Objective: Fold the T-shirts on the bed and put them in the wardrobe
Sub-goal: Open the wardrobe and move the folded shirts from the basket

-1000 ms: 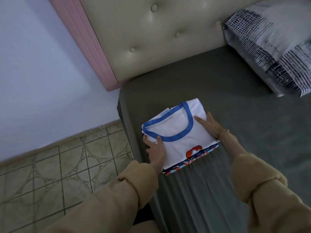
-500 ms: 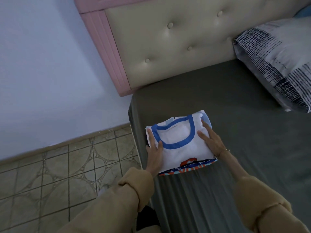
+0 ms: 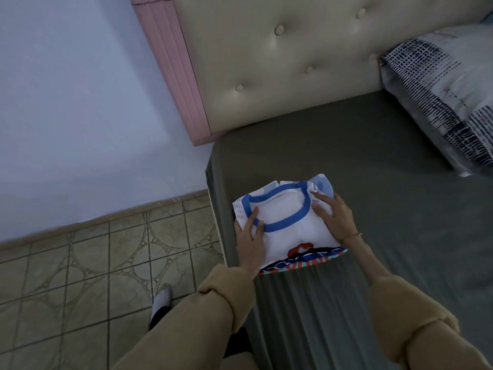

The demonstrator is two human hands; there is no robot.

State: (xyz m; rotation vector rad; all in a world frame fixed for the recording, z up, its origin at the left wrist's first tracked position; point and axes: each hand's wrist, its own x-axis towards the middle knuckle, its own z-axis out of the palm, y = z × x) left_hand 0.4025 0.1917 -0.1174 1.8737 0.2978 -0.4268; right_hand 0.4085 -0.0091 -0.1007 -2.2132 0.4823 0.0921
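A white T-shirt with a blue ribbed collar and a red-and-blue print along its near hem (image 3: 289, 228) lies folded into a small square packet on the grey-green sheeted bed (image 3: 373, 188), close to the bed's left edge and well short of the cream button-tufted headboard (image 3: 280, 62). The person leans over it in tan sleeves. The left hand (image 3: 249, 240) lies on the packet's left side with the fingers straight, their tips just over the collar band, and the thumb looks to sit down at the packet's edge. The right hand (image 3: 334, 218) rests on the right side with fingers spread a little and flat, holding down the light-blue sleeve fold at the far right corner.

I'd judge the fold is finished and this is the squaring and picking up. To do it well, both hands should slide under the left and right edges together, thumbs on top, so the layers stay stacked; that far right corner looks loose and would spill first. Lift level, not by the collar.

A black-and-white patterned pillow (image 3: 448, 97) leans at the far right, and a foot in a white sock (image 3: 162, 297) stands on the patterned floor tiles (image 3: 80, 276) to the left. No wardrobe is in sight.
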